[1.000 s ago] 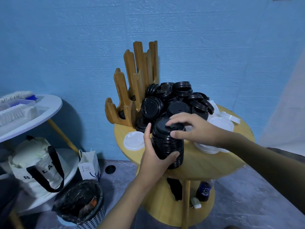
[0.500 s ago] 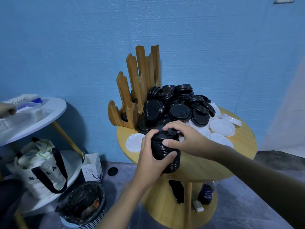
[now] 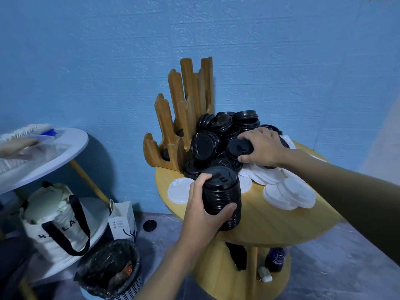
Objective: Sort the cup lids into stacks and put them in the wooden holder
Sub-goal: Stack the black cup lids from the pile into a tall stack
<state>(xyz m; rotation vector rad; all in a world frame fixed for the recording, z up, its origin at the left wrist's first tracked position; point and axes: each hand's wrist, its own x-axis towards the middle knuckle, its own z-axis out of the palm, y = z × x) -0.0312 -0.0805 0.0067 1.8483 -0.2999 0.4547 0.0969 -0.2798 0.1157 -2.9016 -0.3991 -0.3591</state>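
My right hand (image 3: 263,149) has left the black stack (image 3: 225,191).
It now pinches a loose lid (image 3: 238,148); my left hand (image 3: 205,205) still wraps the black stack.

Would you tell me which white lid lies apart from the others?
The white lid left of the black stack in the left hand; the other white lids overlap on its right.

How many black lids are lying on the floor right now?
1: a black lid lies on the floor beside the small paper bag, left of the wooden table. More could be hidden behind the table or the bin.
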